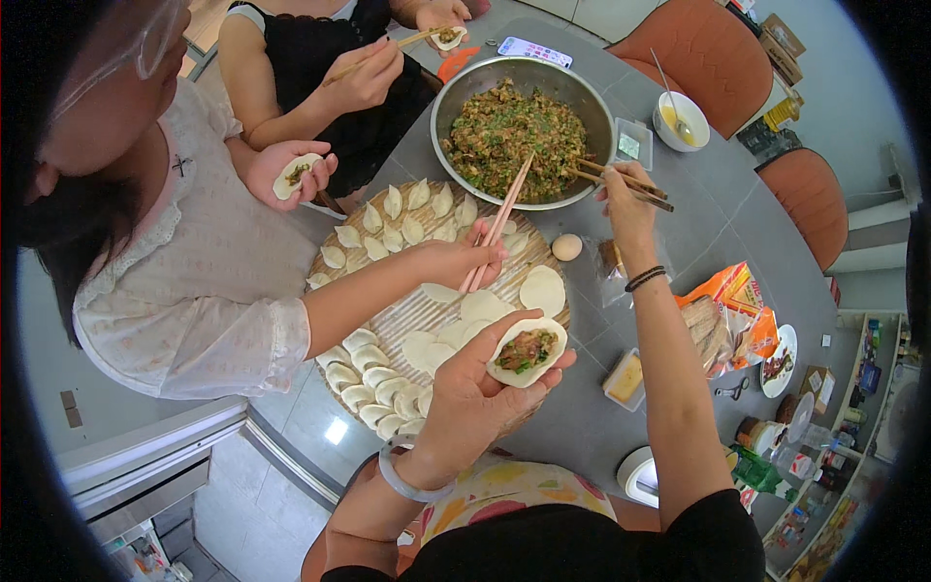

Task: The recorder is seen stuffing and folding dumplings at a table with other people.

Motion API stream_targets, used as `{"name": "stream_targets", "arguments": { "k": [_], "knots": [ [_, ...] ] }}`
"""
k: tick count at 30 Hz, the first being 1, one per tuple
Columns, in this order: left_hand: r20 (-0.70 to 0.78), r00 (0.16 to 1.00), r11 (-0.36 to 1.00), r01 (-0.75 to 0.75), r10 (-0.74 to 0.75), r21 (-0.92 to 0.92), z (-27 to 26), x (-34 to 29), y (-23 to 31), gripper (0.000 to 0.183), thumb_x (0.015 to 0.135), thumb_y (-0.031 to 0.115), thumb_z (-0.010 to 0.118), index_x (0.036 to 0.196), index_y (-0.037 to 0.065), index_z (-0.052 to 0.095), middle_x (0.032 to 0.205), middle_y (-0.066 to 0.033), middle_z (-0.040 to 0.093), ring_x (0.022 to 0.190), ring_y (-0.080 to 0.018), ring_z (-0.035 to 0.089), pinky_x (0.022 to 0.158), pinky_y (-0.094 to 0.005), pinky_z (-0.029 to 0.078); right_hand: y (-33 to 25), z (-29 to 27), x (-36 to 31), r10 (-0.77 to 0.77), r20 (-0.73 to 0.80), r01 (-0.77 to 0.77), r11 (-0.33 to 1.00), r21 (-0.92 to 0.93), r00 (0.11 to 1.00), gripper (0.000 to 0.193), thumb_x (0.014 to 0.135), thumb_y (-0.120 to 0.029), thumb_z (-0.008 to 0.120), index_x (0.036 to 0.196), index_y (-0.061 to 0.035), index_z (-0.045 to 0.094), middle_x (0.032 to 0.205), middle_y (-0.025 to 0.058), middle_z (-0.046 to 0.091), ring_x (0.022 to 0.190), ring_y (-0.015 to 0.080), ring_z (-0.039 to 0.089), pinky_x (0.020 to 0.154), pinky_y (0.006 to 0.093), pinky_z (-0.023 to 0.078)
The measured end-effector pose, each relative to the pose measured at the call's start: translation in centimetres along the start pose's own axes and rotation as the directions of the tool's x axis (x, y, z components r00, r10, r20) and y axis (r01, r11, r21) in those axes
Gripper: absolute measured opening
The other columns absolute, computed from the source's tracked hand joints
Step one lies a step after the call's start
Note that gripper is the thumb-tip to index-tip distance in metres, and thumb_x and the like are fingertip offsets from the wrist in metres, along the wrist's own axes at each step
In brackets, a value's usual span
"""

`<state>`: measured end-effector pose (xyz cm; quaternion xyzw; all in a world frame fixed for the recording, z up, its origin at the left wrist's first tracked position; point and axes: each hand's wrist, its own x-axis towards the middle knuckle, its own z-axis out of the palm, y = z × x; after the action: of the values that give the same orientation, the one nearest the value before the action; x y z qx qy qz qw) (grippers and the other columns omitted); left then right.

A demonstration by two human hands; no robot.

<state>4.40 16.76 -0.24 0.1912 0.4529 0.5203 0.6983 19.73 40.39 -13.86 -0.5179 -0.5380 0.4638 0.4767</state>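
Note:
My left hand [464, 403] is closed around the edge of a round dumpling wrapper [504, 372], palm up, above the near side of the tray. A mound of meat and green filling [529, 351] sits in the middle of the wrapper. My right hand [628, 209] grips dark brown chopsticks [648, 190], whose tips reach into the right side of a large steel bowl [598, 114] of chopped filling [509, 126]. Between the hands and the bowl lies a round slatted tray [393, 312], bearing flat wrappers [543, 290] and rows of folded dumplings [371, 374].
On my left, a person's hand reaches across the tray with pink chopsticks [502, 221]. Another person works beyond with wooden chopsticks [378, 58]. Right of the tray are an egg [567, 246], an orange package [742, 301], a small plastic tub [624, 378] and a white bowl [691, 109] with a spoon.

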Motion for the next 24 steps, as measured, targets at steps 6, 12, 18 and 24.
{"name": "stream_targets", "arguments": {
  "k": [6,12,18,24],
  "knots": [
    [0.034,0.983,0.981,-0.182,0.18,0.06,0.4,-0.8,-0.2,0.046,0.087,0.0,0.057,0.128,-0.003,0.037,0.113,-0.0165,0.056,0.099,-0.0193,0.06,0.086,-0.0284,0.05,-2.4,-4.3,-6.0,0.29,0.294,-0.249,0.953,-0.17,0.911,0.032,0.072,-0.021,0.074,0.093,-0.0022,0.06,0.073,0.0012,0.057,0.063,0.0072,0.052,0.056,0.0233,0.044],
    [0.049,0.946,0.918,-0.323,0.321,0.229,1.6,-2.9,-0.8,0.041,0.083,0.003,0.063,0.12,-0.004,0.046,0.105,-0.013,0.06,0.092,-0.0172,0.061,0.081,-0.0266,0.05,-13.0,-5.0,-16.3,0.068,0.669,-0.222,0.964,0.148,0.741,0.05,0.068,-0.021,0.079,0.109,-0.0009,0.06,0.095,0.006,0.06,0.071,0.0104,0.057,0.064,0.0225,0.047],
    [0.103,0.875,0.723,-0.453,0.474,0.522,3.5,-5.6,-0.6,0.042,0.077,0.004,0.071,0.114,-0.004,0.053,0.098,-0.0106,0.064,0.087,-0.0146,0.062,0.076,-0.025,0.05,-15.9,-5.1,-19.9,-0.228,0.517,0.146,0.97,0.195,0.825,0.035,0.07,-0.013,0.076,0.101,-0.0006,0.064,0.091,0.0092,0.061,0.071,0.0128,0.058,0.062,0.0235,0.046],
    [0.136,0.919,0.9,-0.39,0.369,0.194,3.7,-8.4,-0.2,0.04,0.077,-0.005,0.067,0.114,-0.008,0.051,0.103,-0.0162,0.061,0.091,-0.0206,0.062,0.081,-0.0292,0.053,-18.3,-6.5,-23.5,-0.363,0.375,0.329,0.932,0.153,0.853,0.027,0.073,-0.006,0.072,0.098,-0.0001,0.066,0.091,0.0098,0.061,0.074,0.0122,0.058,0.063,0.0238,0.045]
  ]
}}
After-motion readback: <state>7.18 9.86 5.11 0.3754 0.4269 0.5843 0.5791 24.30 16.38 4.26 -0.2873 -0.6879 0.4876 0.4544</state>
